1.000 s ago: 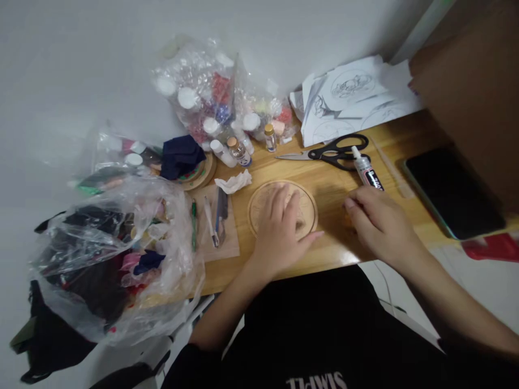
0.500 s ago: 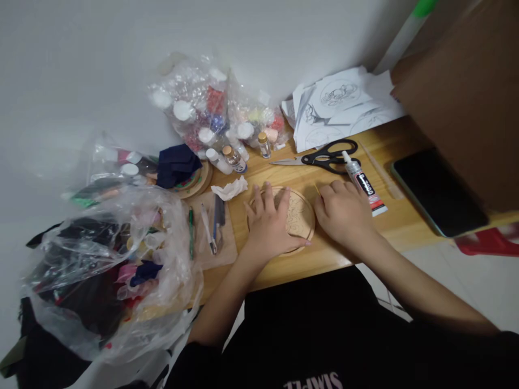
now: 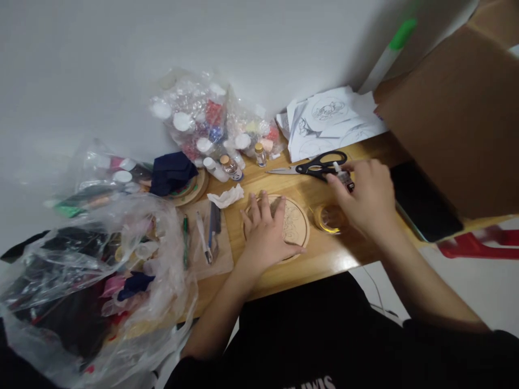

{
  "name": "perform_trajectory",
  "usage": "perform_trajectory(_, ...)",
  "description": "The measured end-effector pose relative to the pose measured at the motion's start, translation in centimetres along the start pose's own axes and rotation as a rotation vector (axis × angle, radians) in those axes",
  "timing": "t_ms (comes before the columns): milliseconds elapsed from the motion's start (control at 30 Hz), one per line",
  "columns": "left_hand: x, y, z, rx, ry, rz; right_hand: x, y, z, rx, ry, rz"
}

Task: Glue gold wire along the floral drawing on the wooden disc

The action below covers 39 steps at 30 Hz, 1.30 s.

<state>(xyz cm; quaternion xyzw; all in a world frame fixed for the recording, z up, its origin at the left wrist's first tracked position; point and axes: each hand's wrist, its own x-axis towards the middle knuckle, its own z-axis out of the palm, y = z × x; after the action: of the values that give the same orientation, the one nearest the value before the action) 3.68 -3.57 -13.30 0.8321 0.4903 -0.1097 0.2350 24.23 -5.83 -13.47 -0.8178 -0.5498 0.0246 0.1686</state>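
My left hand [image 3: 267, 229] lies with fingers spread on a round wooden board [image 3: 294, 229], which has a line drawing inside a grooved rim. It covers the board's left part. To the right, my right hand [image 3: 367, 197] has its thumb and fingers around a glue tube [image 3: 346, 180]. The tube's pale nozzle shows between them, while its lower part is hidden by the palm. Between the board and this hand, a clear yellowish roll of tape [image 3: 319, 217] rests on the table. Black-handled scissors [image 3: 314, 166] lie just beyond the tube.
Plastic bags of small bottles [image 3: 194, 121] stand along the wall. A large clear bag [image 3: 162, 308] covers the left side. Pens [image 3: 185, 240] and a crumpled tissue [image 3: 225, 196] lie left of the board. Drawn sheets [image 3: 324, 119], a phone [image 3: 425, 205] and a cardboard box [image 3: 441, 119] are right.
My right hand has moved right from beside the board to the glue tube, uncovering the tape roll. My left hand stays on the board. The view has shifted slightly.
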Motion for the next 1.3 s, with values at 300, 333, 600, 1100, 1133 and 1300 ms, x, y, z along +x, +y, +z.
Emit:
perform_trajectory(300,-0.1,-0.5,0.1,-0.041,0.042,0.029,1.7,1.8,-0.6,-0.101,-0.246,0.185)
perform_trajectory(333,-0.1,-0.6,0.0,-0.061,0.063,0.035,1.5,1.8,-0.9,-0.078,-0.221,0.151)
perform_trajectory(600,0.4,-2.6,-1.1,-0.660,0.520,0.239,0.9,-2.2,-3.9,0.302,-0.242,-0.588)
perform_trajectory(1100,1.6,-4.6,-0.9,-0.907,0.585,0.218,1.5,-7.2,1.9,0.010,-0.137,-0.922)
perform_trajectory(1133,1.5,-4.6,-0.9,-0.901,0.587,0.222,1.4,-7.3,1.8,0.022,-0.135,-0.930)
perform_trajectory(1300,2.0,-5.2,-0.3,-1.156,0.647,0.100,1.5,-6.9,1.1,0.160,-0.039,-0.616)
